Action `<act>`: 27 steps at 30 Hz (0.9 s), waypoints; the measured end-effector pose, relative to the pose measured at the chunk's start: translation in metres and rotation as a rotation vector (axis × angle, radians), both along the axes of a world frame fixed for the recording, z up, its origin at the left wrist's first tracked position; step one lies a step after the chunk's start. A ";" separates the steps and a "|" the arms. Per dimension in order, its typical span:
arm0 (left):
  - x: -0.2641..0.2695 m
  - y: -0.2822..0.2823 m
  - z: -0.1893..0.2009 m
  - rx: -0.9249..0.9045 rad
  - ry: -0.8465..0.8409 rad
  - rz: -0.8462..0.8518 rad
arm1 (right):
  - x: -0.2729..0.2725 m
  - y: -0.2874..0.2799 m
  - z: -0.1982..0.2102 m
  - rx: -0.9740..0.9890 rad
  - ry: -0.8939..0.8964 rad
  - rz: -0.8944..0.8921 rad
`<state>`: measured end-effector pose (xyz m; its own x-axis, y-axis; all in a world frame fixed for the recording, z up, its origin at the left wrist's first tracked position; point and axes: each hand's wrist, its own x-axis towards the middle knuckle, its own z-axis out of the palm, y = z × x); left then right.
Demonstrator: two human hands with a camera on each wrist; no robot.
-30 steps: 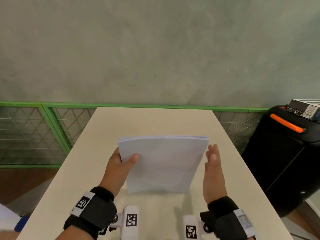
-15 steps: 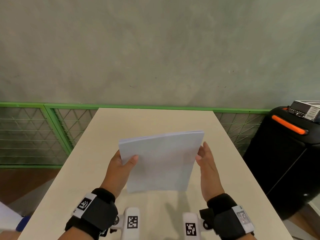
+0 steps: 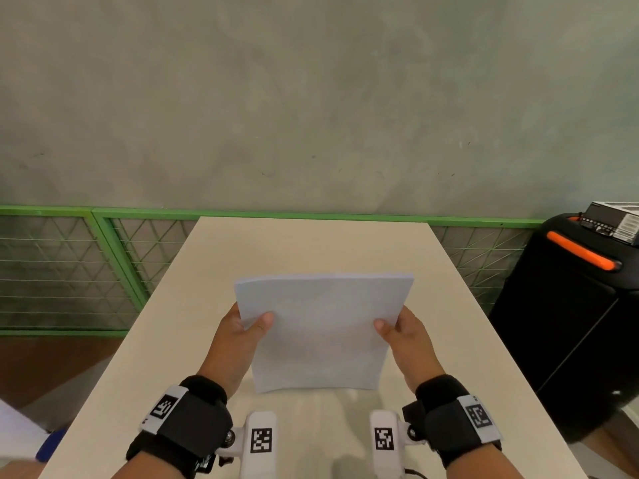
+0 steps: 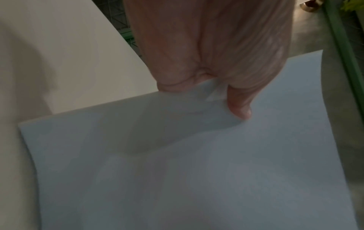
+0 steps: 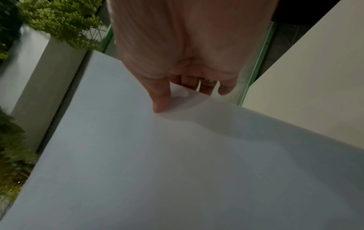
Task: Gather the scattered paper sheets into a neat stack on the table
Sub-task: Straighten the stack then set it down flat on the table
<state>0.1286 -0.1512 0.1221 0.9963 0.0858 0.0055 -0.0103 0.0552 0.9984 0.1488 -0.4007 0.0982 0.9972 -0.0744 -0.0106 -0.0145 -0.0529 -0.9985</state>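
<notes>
A stack of white paper sheets point(image 3: 321, 331) stands tilted on its lower edge on the beige table point(image 3: 311, 247), about mid-table. My left hand point(image 3: 242, 328) grips its left edge, thumb on the front face and fingers hidden behind. My right hand point(image 3: 397, 328) grips the right edge the same way. In the left wrist view the thumb of the left hand point(image 4: 239, 109) presses the paper stack point(image 4: 197, 171). The right wrist view has the right hand point(image 5: 163, 99) pinching the stack point(image 5: 157, 163), with fingers behind the sheets.
A green mesh railing point(image 3: 86, 271) runs behind and left of the table, under a grey wall. A black case with an orange handle point(image 3: 581, 250) stands close to the table's right edge. Something white and blue point(image 3: 31, 440) lies at the lower left.
My right hand, held flat beside the stack's right edge a second ago, has closed in and now pinches that edge. The stack has straightened, its top edge level. The left hand keeps its grip.
</notes>
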 end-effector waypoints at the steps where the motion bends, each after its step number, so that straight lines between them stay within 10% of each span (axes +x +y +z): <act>1: -0.001 0.000 0.000 -0.010 0.002 -0.001 | -0.002 0.001 0.000 -0.015 0.007 0.017; 9: -0.007 -0.004 0.011 0.014 -0.176 0.309 | -0.007 0.005 -0.003 0.070 -0.003 0.049; 27: -0.006 -0.013 0.008 0.017 -0.143 0.060 | -0.007 0.004 -0.004 0.224 -0.041 0.064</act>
